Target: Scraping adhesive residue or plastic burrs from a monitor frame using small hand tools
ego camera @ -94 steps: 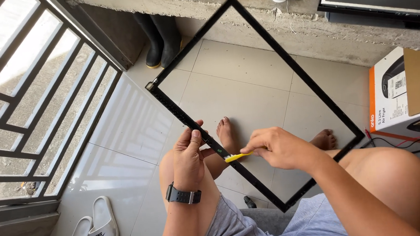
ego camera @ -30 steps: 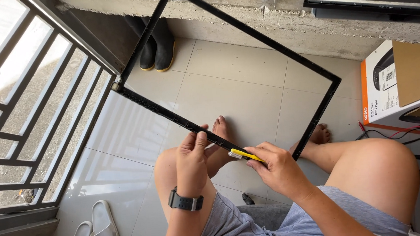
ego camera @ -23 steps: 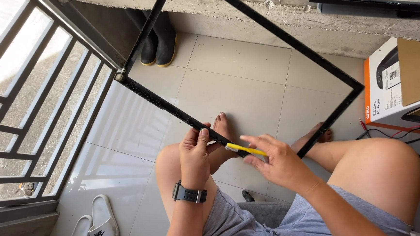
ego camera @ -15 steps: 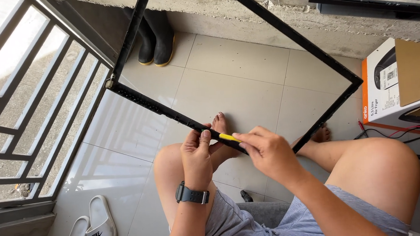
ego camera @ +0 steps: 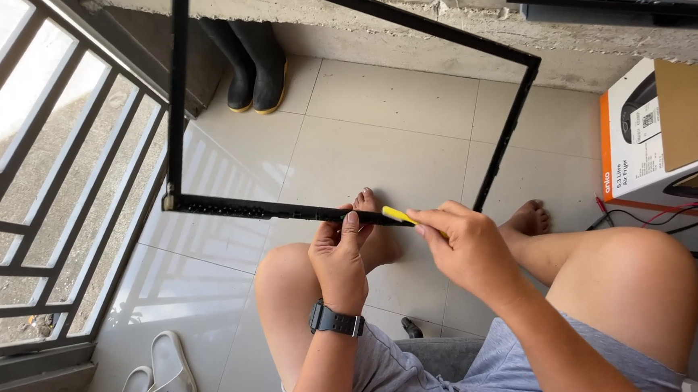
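My left hand (ego camera: 341, 257) pinches the lower bar of the black frame (ego camera: 253, 209), thumb and fingers closed on it above my knees. My right hand (ego camera: 465, 245) grips a yellow tool (ego camera: 399, 215), its tip touching that bar just beside the left fingers. The frame is held off the tiled floor (ego camera: 378, 138), tilted up toward the concrete ledge (ego camera: 468, 27). Black boots (ego camera: 252, 65) stand below the ledge; white slippers (ego camera: 155, 385) lie near the railing (ego camera: 42, 198).

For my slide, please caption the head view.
Left hand steadies black frame; right hand presses yellow tool against it.
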